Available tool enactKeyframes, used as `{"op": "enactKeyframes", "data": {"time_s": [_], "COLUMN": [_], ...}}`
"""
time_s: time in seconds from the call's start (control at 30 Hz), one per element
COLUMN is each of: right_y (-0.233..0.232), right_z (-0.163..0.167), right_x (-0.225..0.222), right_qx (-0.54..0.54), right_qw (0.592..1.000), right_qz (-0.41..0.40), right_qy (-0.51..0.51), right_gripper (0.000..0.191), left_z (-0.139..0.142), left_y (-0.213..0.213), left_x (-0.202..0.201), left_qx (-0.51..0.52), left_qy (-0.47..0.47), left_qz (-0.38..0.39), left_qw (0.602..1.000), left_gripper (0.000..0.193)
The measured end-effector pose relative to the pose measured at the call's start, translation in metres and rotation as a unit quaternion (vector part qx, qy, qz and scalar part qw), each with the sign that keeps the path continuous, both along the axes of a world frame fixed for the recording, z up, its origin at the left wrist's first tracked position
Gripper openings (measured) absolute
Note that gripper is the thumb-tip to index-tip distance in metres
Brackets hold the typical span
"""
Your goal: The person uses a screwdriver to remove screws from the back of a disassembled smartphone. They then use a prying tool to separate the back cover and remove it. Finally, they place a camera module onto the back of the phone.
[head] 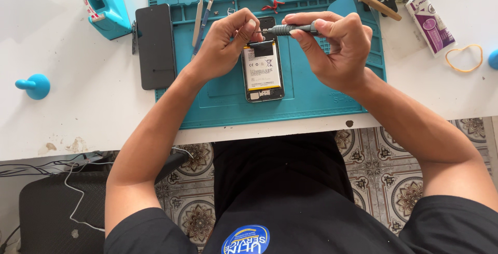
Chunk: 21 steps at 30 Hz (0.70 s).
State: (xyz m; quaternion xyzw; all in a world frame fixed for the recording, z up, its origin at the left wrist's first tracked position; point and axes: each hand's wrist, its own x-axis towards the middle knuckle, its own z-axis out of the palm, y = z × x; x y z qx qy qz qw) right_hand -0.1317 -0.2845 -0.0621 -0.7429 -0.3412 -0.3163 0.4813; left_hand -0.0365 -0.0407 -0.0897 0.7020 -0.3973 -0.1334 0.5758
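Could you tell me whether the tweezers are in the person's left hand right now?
No, the tweezers lie on the blue mat beside the left hand, which steadies the opened phone.

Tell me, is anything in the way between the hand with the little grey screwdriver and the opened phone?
Nothing visible is. The right hand holds the slim grey screwdriver sideways, its tip already at the top end of the opened black phone with the white battery. The left hand pinches there too, beside the tip, not blocking it.

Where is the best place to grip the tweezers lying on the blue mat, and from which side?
Grip the tweezers across the middle of the two arms, coming from above. They lie flat on the mat, lengthwise away from the person, with the left hand close at their right, so the left side is freer.
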Motion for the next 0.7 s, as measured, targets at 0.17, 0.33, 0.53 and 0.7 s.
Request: {"op": "enactKeyframes", "data": {"time_s": [0.17, 0.33, 0.53, 0.7], "right_y": [0.0013, 0.0000, -0.0009, -0.0021], "right_z": [0.0006, 0.0026, 0.0033, 0.0018], "right_x": [-0.0005, 0.0007, 0.0007, 0.0023], "right_qx": [0.018, 0.002, 0.008, 0.006], "right_qw": [1.000, 1.000, 1.000, 1.000], "right_qz": [0.014, 0.007, -0.009, 0.009], "right_qy": [0.005, -0.003, 0.011, 0.001], "right_gripper": [0.035, 0.035, 0.036, 0.035], "left_z": [0.0022, 0.0046, 0.0012, -0.0008], "left_y": [-0.0002, -0.0031, -0.0046, -0.0057], "left_x": [-0.0024, -0.0016, 0.0013, 0.0023], "left_qx": [-0.007, -0.004, 0.006, -0.006], "left_qy": [0.000, 0.002, 0.012, 0.013], "left_qz": [-0.008, -0.013, -0.008, -0.026], "left_qw": [1.000, 1.000, 1.000, 1.000], "left_gripper": [0.024, 0.026, 0.026, 0.026]}}
